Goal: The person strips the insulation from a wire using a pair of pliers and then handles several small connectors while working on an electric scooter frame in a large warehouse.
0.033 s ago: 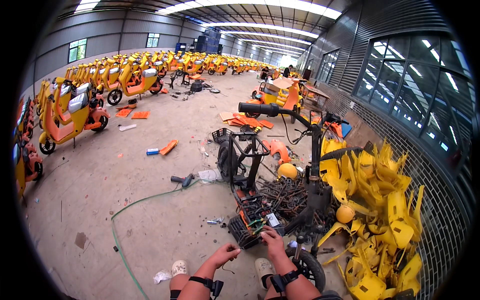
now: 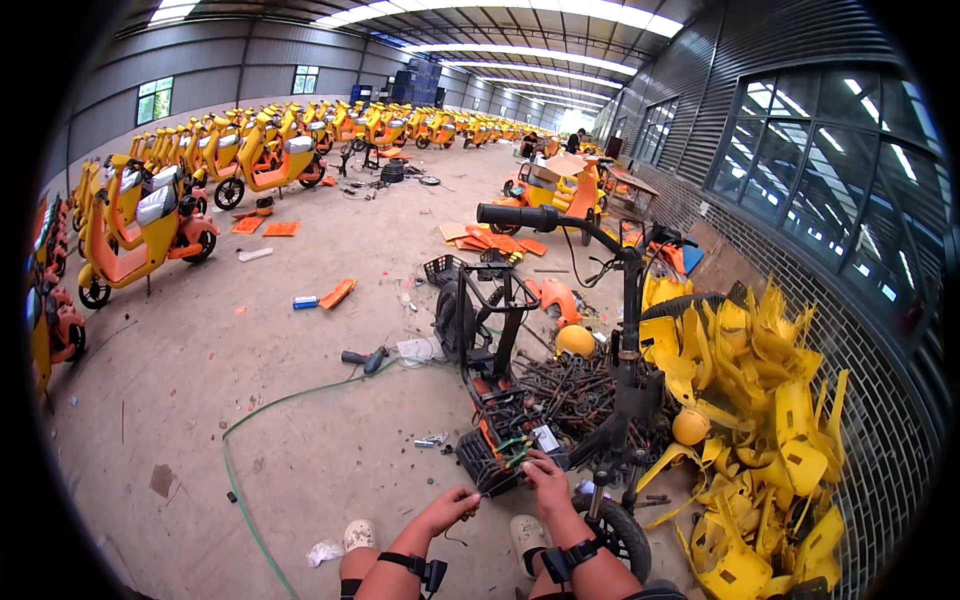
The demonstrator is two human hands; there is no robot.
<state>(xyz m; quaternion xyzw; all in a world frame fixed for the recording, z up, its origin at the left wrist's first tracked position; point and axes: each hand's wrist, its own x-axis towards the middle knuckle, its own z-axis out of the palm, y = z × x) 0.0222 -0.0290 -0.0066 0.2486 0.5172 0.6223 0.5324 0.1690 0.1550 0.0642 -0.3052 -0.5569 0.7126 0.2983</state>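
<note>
Head view shows a stripped scooter frame (image 2: 520,370) on the concrete floor (image 2: 250,400) beside a pile of yellow plastic panels (image 2: 760,420), with its wiring bundle (image 2: 515,447) bared in the deck just ahead of the person's feet. The right hand (image 2: 545,470) pinches into those wires, while the left hand (image 2: 458,503) is closed around something too small to tell. The wires look light, limp and springy, best taken near a connector, whereas the frame looks heavy and rigid.

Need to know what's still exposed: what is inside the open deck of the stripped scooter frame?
Inside the stripped scooter frame: orange plastic, a black ribbed tray and a bundle of coloured wires. The right hand reaches those wires; the left hand is at the tray's near edge. Anything beneath the wires is hidden.
</note>
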